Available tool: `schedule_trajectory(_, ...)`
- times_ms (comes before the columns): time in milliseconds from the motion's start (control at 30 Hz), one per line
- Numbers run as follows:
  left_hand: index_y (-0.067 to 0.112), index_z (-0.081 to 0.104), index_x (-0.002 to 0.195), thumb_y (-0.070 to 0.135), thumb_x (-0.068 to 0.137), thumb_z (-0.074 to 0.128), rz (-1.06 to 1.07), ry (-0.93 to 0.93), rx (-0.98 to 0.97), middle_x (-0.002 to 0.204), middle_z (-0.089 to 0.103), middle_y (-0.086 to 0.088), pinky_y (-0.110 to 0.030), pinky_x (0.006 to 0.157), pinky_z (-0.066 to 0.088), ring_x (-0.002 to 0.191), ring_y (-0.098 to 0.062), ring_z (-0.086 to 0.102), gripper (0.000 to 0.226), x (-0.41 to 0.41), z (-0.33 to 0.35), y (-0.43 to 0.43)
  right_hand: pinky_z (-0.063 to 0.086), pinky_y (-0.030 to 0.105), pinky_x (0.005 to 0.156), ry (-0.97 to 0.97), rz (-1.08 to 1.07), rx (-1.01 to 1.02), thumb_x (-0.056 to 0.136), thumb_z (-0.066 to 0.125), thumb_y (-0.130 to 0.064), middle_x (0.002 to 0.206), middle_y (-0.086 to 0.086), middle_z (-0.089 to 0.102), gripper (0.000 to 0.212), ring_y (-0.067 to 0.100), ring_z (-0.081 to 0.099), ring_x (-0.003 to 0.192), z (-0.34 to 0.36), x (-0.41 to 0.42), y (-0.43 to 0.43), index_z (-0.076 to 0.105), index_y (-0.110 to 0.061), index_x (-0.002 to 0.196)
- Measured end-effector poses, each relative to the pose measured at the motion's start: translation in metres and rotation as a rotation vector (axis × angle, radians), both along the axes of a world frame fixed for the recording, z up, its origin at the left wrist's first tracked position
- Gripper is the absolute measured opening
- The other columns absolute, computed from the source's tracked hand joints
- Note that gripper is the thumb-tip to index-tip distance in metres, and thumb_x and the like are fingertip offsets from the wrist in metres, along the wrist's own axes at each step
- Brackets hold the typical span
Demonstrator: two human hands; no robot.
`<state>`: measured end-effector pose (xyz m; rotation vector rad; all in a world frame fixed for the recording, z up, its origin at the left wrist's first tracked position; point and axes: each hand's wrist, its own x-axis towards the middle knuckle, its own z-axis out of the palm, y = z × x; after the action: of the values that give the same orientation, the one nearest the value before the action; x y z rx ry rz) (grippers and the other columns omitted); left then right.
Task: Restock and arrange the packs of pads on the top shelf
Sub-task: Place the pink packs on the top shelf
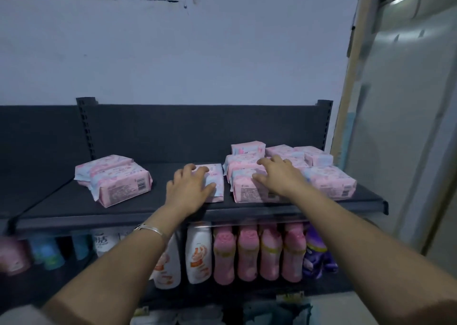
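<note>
The dark grey metal top shelf [61,201] carries a cluster of pink-and-blue plastic pad packs [329,183] at its right end (some stacked), a smaller pile [116,178] leftward and a single pack [216,176] between them. The left hand [189,188] grasps that single pack, while the right hand [274,176] rests spread-fingered on the cluster.

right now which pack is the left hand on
The lone flat pack mid-shelf, gripped by the left hand; the left group and right group lie apart.
</note>
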<state>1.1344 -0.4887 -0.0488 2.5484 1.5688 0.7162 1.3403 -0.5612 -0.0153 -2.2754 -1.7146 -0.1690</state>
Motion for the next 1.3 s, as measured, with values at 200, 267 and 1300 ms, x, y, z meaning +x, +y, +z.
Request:
schedule_trajectory(200,0.030,0.037,0.138,0.053,0.094,0.039,0.140,-0.077,-0.090,0.148,0.025,-0.005,-0.047,0.105,0.026,0.133,-0.031,0.025,0.049,0.024,0.002,0.011,0.038,0.046,0.102,0.034,0.098,-0.132,0.092,0.043,-0.058,0.145,0.011,0.035,0.059,0.035,0.035,0.129,-0.003,0.016,0.041,0.040,-0.024,0.140)
schedule_trajectory(267,0.029,0.031,0.142,0.057,0.092,0.040,0.217,-0.139,-0.172,0.151,0.023,-0.008,-0.047,0.106,0.027,0.135,-0.033,0.026,0.058,0.031,0.005,0.021,0.039,0.045,0.101,0.055,0.129,-0.213,0.088,0.046,-0.064,0.142,0.012,0.039,0.065,0.034,0.039,0.126,-0.002,0.022,0.052,0.041,-0.023,0.138)
schedule_trajectory(1300,0.015,0.033,0.137,0.015,0.075,0.076,0.025,-0.796,-0.295,0.131,0.048,-0.012,-0.040,0.099,0.044,0.110,-0.028,0.052,0.074,-0.009,0.012,0.000,0.033,0.049,0.095,-0.199,-0.035,-0.190,0.073,0.073,-0.038,0.125,0.006,0.049,0.076,0.029,0.040,0.120,0.008,-0.027,-0.011,0.027,-0.020,0.131)
